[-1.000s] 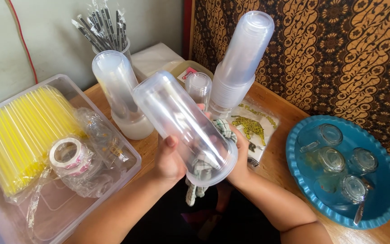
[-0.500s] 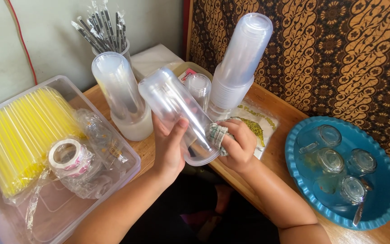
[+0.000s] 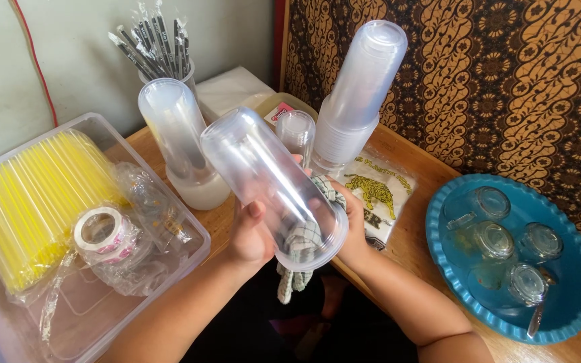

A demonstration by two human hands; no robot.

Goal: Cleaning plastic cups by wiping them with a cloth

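A: Fingers?
B: Left hand (image 3: 250, 235) wraps the clear tumbler (image 3: 274, 188) near its rim. Right hand (image 3: 352, 225) presses a checked cloth (image 3: 302, 243) into the tumbler's mouth.
A: Tumbler position?
B: Tilted, held above the bench (image 3: 411, 245) edge. Cup stack (image 3: 358, 94) behind it, blue tray (image 3: 576, 316) of glasses to its right, box (image 3: 193, 232) of yellow straws (image 3: 31, 202) to its left.

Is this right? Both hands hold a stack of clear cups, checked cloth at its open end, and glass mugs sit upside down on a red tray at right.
Not quite: the tray is blue, not red, as the head view shows. The rest holds: left hand and right hand hold the stack of clear cups, with the checked cloth at its open end.
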